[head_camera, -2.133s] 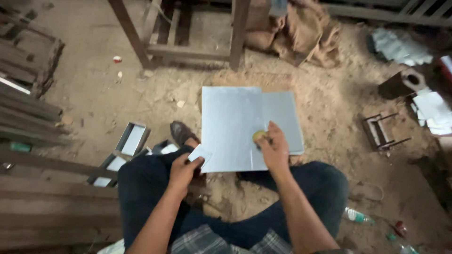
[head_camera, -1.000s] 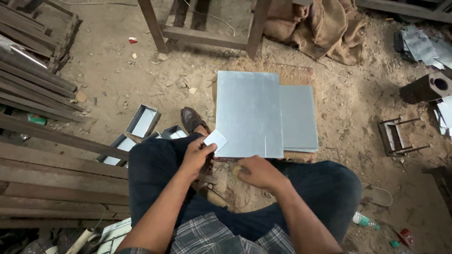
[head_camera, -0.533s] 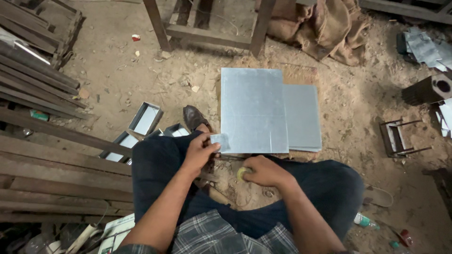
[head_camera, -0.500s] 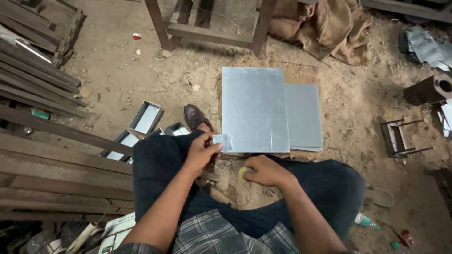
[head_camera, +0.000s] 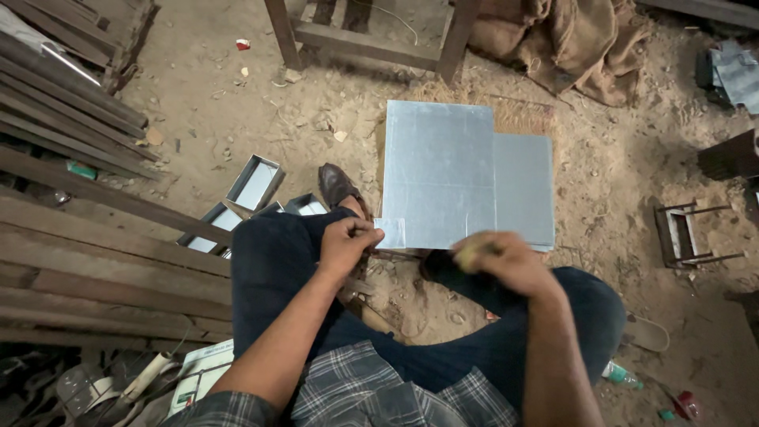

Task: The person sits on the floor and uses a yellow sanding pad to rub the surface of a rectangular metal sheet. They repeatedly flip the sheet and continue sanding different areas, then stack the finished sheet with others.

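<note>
Two metal sheets [head_camera: 466,178] stacked on floor | my left hand [head_camera: 344,245] pinches small metal piece [head_camera: 390,233] | right hand [head_camera: 506,261] closed on yellowish lump [head_camera: 468,251] | sheets unmarked, work looks early

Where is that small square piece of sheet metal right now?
The small metal square is pinched in the left hand, low in the head view, touching the big metal sheet's near left corner.

The person wore a grey and dark plaid shirt [head_camera: 371,391] with short sleeves, the forearms bare below them. Dark blue trousers [head_camera: 273,269] covered both legs. One brown leather shoe [head_camera: 336,186] showed. No gloves, rings or watch were on the left grip [head_camera: 345,243] or right grip [head_camera: 506,265].
</note>
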